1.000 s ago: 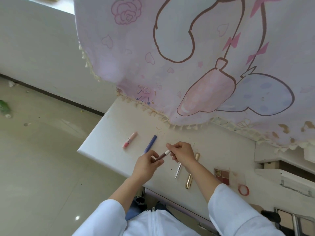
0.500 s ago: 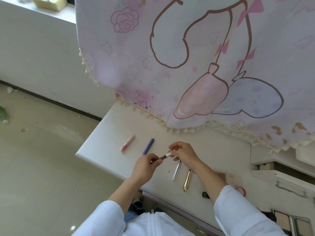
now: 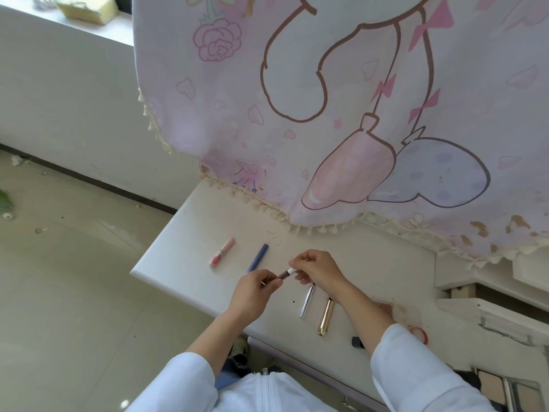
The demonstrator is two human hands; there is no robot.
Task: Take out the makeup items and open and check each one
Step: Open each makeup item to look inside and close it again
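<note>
Pink cartoon-printed curtain hanging over the far side of a white tabletop, tasselled hem draped onto the surface. Pale tiled floor left of the tabletop.

Above the near edge of the tabletop, two hands meeting on one slim brown pencil. Left hand curled tight, grip clenched around the lower end of the pencil, thumb and fingers folded over it so that end is hidden. Right hand with thumb and forefinger pinched on the white tip of the same pencil, remaining fingers loosely bent; grip closed on that tip. Cannot tell whether the white part is a cap or part of the barrel. Pencil tilted, white end higher and toward the curtain, held clear of the tabletop.

Lying flat on the tabletop, left of the hands: a blue pen-shaped stick, lower end hidden behind the left hand, and farther left a pink tube with a paler cap, well apart from the hands. Just under the right wrist: a silver tube and beside it a gold tube, side by side, not touching. Near the right sleeve at the tabletop's near edge, a small dark cap-like piece and a red ring, partly hidden.
</note>
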